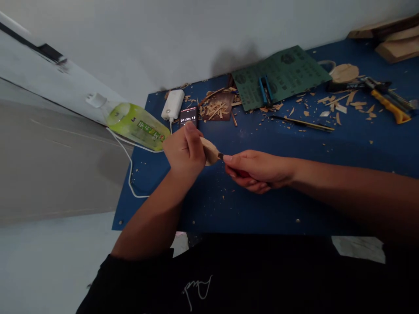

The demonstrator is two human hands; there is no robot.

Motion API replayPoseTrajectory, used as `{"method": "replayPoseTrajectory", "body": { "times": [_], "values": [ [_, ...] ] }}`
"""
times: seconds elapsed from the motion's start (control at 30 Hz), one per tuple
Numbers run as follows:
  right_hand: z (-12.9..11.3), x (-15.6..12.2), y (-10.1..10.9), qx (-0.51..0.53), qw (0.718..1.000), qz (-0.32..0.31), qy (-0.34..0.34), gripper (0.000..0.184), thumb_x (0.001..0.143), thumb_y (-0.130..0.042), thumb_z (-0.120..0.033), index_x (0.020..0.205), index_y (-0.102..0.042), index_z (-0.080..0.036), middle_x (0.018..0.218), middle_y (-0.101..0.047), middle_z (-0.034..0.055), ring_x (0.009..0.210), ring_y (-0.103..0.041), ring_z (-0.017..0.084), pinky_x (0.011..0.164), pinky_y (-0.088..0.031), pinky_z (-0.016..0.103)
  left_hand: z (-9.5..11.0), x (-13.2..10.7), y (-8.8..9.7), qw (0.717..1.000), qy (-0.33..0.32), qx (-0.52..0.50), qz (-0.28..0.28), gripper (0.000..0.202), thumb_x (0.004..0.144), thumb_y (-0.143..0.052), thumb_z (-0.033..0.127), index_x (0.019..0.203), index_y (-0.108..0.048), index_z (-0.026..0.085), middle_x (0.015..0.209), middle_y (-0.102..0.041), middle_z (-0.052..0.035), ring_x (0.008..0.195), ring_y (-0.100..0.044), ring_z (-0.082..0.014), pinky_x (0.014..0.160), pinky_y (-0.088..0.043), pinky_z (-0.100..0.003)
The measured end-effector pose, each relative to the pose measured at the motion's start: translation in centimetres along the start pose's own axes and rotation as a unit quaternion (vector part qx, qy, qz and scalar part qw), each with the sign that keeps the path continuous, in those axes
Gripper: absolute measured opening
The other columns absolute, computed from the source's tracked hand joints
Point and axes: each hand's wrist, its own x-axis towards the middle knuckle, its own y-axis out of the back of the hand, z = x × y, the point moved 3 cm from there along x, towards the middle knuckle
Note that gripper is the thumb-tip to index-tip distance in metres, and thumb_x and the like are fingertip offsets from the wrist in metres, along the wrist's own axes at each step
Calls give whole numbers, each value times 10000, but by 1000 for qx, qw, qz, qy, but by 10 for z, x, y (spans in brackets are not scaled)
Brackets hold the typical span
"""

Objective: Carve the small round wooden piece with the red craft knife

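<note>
My left hand is closed round a small pale wooden piece, whose rounded end sticks out to the right. My right hand grips a red-handled carving knife; its short blade tip touches the wood's end. Both hands hover above the blue table, near its left half.
A phone showing a timer, a white power bank with cable and a green bottle lie at the left. Wood shavings, a green cutting mat, a pencil, a yellow utility knife and wood blocks lie behind.
</note>
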Motion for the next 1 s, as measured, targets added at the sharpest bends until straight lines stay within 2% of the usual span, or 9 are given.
{"method": "replayPoseTrajectory", "body": {
  "times": [0.23,0.43,0.57,0.67,0.73,0.8,0.83,0.9,1.0],
  "values": [
    [1,2,-2,-2,1000,-21,19,553,1065,-524,-786,896,-485,-261,513,-368,-128,363,-226,68,308,-238,156,4,-2,8,997,-58,46,26,597,1200,-362,451,792,-729,215,705,-641,-46,690,-584,-184,744,-406,-373],
    [2,2,-8,29,997,-67,-20,554,1099,-404,-781,912,-480,-265,521,-347,-131,370,-162,74,293,-221,166,0,1,15,973,-197,104,63,641,1191,-319,458,687,-642,231,632,-605,-62,594,-496,-183,628,-302,-407],
    [2,3,-6,-7,1000,-26,-3,547,1099,-413,-773,917,-493,-264,518,-356,-126,374,-200,83,311,-226,183,1,-1,11,980,-162,102,55,665,1196,-298,509,694,-634,231,664,-633,-70,621,-539,-182,652,-344,-412],
    [1,2,-1,-101,994,34,34,531,1097,-455,-756,921,-511,-258,553,-388,-113,391,-294,94,345,-279,212,2,-3,5,995,-85,42,37,692,1187,-286,603,711,-629,236,659,-637,-60,610,-556,-177,651,-379,-406],
    [-2,0,2,-194,974,92,65,498,1125,-444,-695,923,-525,-247,602,-445,-90,431,-379,99,407,-335,229,-2,-3,0,1000,-24,-10,14,720,1165,-295,680,693,-622,246,615,-616,-45,577,-551,-176,634,-396,-403],
    [-8,-3,3,-317,931,150,100,487,1152,-412,-629,902,-539,-231,669,-531,-48,522,-484,110,517,-391,248,-7,-2,-7,999,26,-43,-6,743,1144,-310,732,672,-624,252,574,-593,-30,546,-543,-170,610,-406,-395],
    [-11,-5,4,-392,896,176,117,478,1158,-411,-599,899,-552,-222,709,-580,-22,582,-534,122,574,-398,260,-10,-1,-10,997,48,-52,-14,746,1135,-329,749,664,-627,251,566,-589,-25,538,-542,-166,594,-407,-388],
    [-16,-9,4,-551,795,221,128,448,1162,-421,-558,938,-591,-210,784,-667,30,673,-598,161,626,-348,293,-16,0,-17,994,85,-63,-35,742,1120,-381,761,646,-624,245,552,-581,-20,517,-534,-154,541,-384,-372],
    [-16,-13,5,-724,630,266,90,430,1175,-390,-538,1100,-642,-197,858,-745,90,685,-646,220,605,-210,339,-23,2,-28,988,118,-54,-86,718,1102,-448,750,623,-601,237,531,-565,-14,499,-519,-146,492,-351,-347]
  ]
}}
